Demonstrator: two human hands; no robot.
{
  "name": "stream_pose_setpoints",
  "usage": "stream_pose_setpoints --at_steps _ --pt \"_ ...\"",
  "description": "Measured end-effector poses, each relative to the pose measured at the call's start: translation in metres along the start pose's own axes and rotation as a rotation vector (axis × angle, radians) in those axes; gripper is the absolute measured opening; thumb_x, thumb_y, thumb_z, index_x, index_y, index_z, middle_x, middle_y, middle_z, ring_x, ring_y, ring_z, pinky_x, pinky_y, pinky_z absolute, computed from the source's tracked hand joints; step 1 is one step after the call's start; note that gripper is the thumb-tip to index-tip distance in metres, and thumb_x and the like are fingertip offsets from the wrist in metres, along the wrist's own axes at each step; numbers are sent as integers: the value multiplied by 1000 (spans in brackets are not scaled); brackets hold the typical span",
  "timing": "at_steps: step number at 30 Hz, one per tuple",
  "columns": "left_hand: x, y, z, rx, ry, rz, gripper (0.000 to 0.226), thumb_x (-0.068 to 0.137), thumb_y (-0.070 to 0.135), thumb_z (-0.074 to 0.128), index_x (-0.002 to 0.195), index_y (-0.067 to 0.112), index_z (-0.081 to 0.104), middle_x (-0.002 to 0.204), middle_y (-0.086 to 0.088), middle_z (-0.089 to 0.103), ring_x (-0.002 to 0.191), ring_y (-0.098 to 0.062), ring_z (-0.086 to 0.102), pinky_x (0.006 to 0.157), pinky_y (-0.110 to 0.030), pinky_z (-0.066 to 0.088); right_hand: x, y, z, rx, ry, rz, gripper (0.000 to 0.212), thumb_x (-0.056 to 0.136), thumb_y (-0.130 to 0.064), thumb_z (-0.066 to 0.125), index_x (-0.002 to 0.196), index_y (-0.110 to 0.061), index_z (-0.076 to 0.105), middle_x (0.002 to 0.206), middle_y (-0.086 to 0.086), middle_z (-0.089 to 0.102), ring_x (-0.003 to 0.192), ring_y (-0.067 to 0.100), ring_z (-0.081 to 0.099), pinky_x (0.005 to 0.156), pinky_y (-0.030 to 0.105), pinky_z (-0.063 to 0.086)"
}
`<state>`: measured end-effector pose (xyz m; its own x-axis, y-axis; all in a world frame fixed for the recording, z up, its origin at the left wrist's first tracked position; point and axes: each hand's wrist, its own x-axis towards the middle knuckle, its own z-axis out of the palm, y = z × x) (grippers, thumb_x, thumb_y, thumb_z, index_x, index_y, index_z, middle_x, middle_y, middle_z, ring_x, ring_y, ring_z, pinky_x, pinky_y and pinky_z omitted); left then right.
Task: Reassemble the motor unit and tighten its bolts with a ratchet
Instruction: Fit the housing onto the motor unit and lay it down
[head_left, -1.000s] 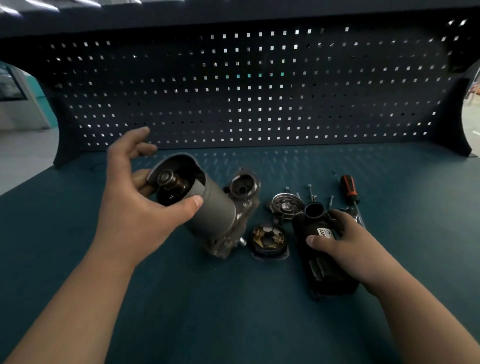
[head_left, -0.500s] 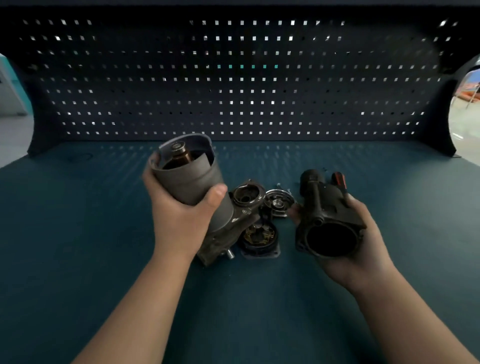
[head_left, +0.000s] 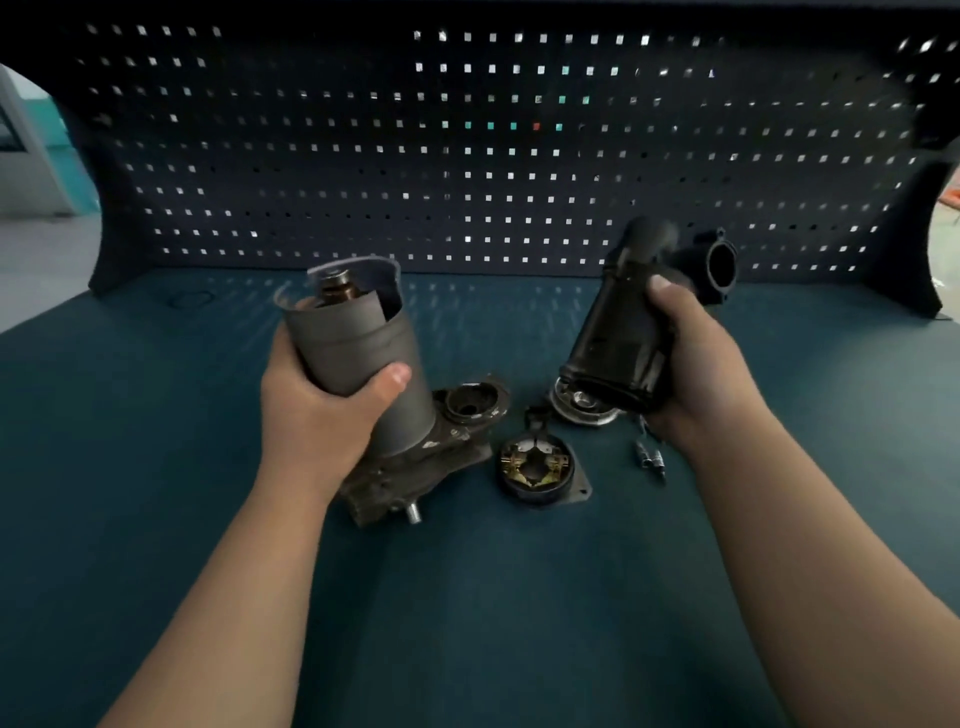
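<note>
Lying loose: brush plate (head_left: 537, 470), bolts (head_left: 649, 460).

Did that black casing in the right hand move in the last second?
Yes. The black casing lay on the table right of the brush plate; now the right hand holds it raised above it.

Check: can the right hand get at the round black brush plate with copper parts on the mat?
Not yet, probably: nothing covers the round black brush plate, but the right hand grips the black cylindrical housing, so it is occupied.
</note>
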<state>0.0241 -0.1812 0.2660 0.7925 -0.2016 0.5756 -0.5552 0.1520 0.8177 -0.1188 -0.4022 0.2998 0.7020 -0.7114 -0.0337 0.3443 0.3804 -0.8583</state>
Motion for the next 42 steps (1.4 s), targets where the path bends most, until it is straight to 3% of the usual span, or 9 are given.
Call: stream_pose_setpoints --at_steps 6,12,16,21,25,29,31,37,42 --pt "4 3 5 73 -288 11 49 51 47 76 96 53 56 93 31 66 85 8 64 62 -6 47 6 28 33 -129 -53 21 52 70 -39 71 114 -13 63 95 9 75 82 26 73 69 43 57" --pt "3 2 1 50 -286 20 53 54 49 74 102 41 53 96 31 66 89 6 64 64 -8 48 4 43 41 -394 -110 -94 55 60 -47 73 111 -27 62 107 -3 72 99 21 69 89 50 54" --pt "2 2 3 68 -276 24 51 55 50 74 101 43 53 95 31 66 88 6 64 65 -8 48 0 42 44 -581 -211 -148 49 53 -43 64 101 -33 59 98 -5 71 97 21 67 92 53 52" --pt "0 3 2 72 -261 30 49 56 49 73 100 43 54 95 31 66 87 7 64 64 -6 47 -5 25 39 -867 -372 -238 43 60 -35 66 102 -31 60 96 -11 72 91 9 68 83 36 55" --pt "-1 3 3 73 -248 34 48 56 49 74 99 43 54 94 30 66 86 6 64 63 -7 47 -5 13 31 -853 -461 -203 42 60 -27 75 101 -24 64 94 -12 74 87 5 70 74 22 50" --pt "-1 2 3 75 -244 41 48 55 50 74 99 41 55 94 30 66 87 6 64 63 -8 48 -2 23 33 -841 -317 -189 78 49 -46 80 117 -19 54 106 -4 70 97 13 68 87 38 54" --pt "-1 2 3 81 -238 37 49 55 51 73 99 42 55 95 30 66 87 6 64 64 -8 47 -2 26 36 -863 -249 -210 84 50 -51 80 121 -16 51 108 -3 68 96 11 67 86 36 55" --pt "-1 3 4 82 -228 48 49 56 49 73 100 41 54 94 32 65 87 7 64 63 -7 47 -4 14 31 -883 -345 -92 76 63 -48 73 126 -22 38 107 -8 64 93 5 63 71 24 49" --pt "-2 3 3 87 -223 43 48 56 49 74 100 42 54 94 31 65 87 7 64 62 -7 47 -5 14 28 -741 -425 -117 61 64 -30 73 122 -17 55 110 0 71 98 13 69 86 31 52"
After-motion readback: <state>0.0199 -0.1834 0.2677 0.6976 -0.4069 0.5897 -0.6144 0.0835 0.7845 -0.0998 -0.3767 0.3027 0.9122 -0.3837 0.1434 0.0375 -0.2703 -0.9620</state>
